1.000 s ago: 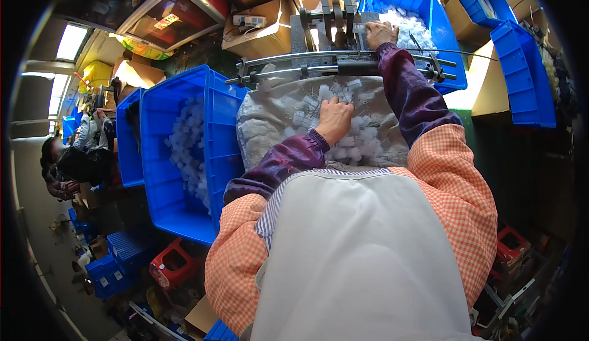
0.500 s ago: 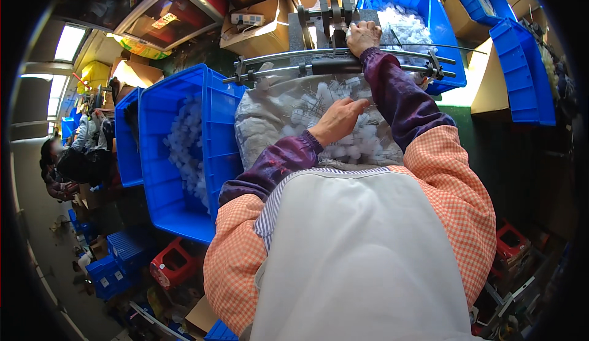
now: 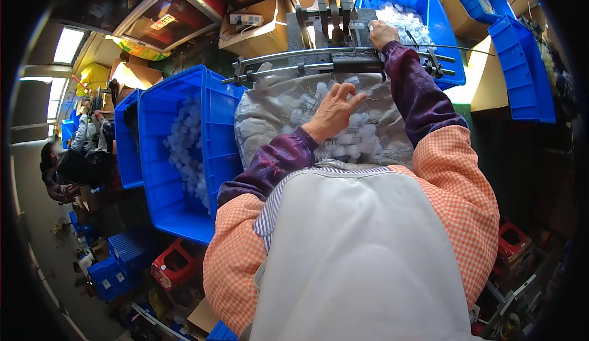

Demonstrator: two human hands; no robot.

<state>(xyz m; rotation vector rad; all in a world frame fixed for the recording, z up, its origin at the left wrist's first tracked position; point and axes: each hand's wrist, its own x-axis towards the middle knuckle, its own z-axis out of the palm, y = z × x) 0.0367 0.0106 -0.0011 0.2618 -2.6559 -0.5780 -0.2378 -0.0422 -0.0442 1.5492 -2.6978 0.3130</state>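
Leftmost, I see remotely a blue plastic crate (image 3: 222,163) tipped on its side, its mouth turned askew, with a heap of white pieces (image 3: 184,148) lying within; it stands just beside the lap, presumably for easy reach. Next comes a grey cloth (image 3: 257,120), spread across the lap, apparently to keep the loose white plastic pieces (image 3: 351,151) together below the bench. Over it I find the left hand (image 3: 333,114), fingers partly curled and somewhat apart; I cannot tell whether the tips pinch a piece. Beyond the cloth run metal rails (image 3: 276,57), fronting a dark-topped machine bed (image 3: 296,37). At the bed's right end is the right hand (image 3: 384,35), its fingers bent over the edge, probably for fine placement; whether they are pressed together on something, I cannot tell. Farther right, another blue crate (image 3: 451,40) holds more white pieces near that hand.

Counted: two bare hands, two long rails, one lap cloth, and two crates with white pieces showing; the pieces themselves overlap too densely for me to number.
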